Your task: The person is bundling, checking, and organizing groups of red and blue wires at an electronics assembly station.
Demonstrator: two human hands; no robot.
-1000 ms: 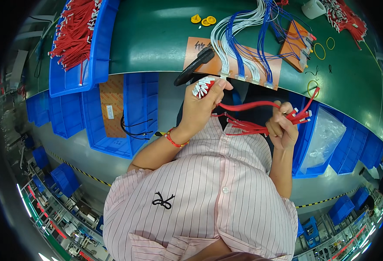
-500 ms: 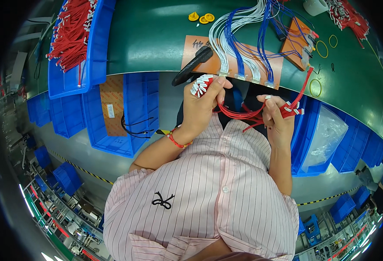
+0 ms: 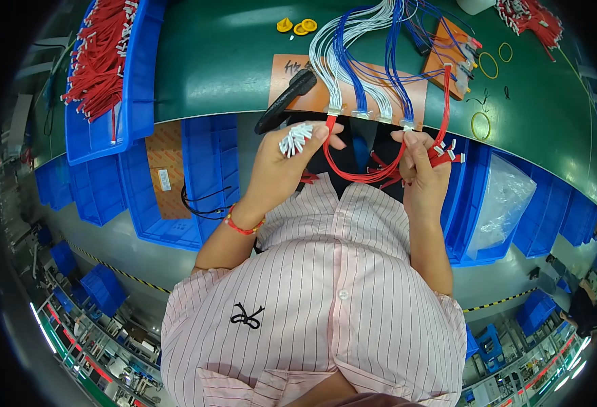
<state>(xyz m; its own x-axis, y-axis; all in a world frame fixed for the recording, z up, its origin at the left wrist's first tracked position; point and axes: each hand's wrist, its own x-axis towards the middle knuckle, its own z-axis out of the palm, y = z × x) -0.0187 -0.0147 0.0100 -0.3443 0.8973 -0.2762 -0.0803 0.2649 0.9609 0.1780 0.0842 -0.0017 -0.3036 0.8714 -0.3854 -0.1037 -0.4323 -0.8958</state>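
My left hand [image 3: 279,163] is closed around red wire cables, whose white plugs [image 3: 295,140] stick out in a cluster on its outer side. Between its thumb and fingers, one end of a red cable [image 3: 363,178] meets a socket [image 3: 333,111] at the front edge of an orange board [image 3: 281,85]. The cable hangs in a U across to my right hand [image 3: 426,169], which pinches its other end at another socket [image 3: 407,125]. More red cables with white plugs [image 3: 453,150] fan out from the right hand. Whether the plugs are fully seated I cannot tell.
White wires [image 3: 325,54] and blue wires [image 3: 392,61] run back from the sockets. A black-handled tool [image 3: 288,100] lies beside the left hand. Yellow caps [image 3: 305,27], rubber bands [image 3: 481,126] and an orange block [image 3: 448,57] rest on the green table. A blue bin [image 3: 135,88] holds red cables.
Both hands have moved up to the board's front edge. The red cable's two ends, earlier held below the edge, now meet sockets, and its loop has opened wider.
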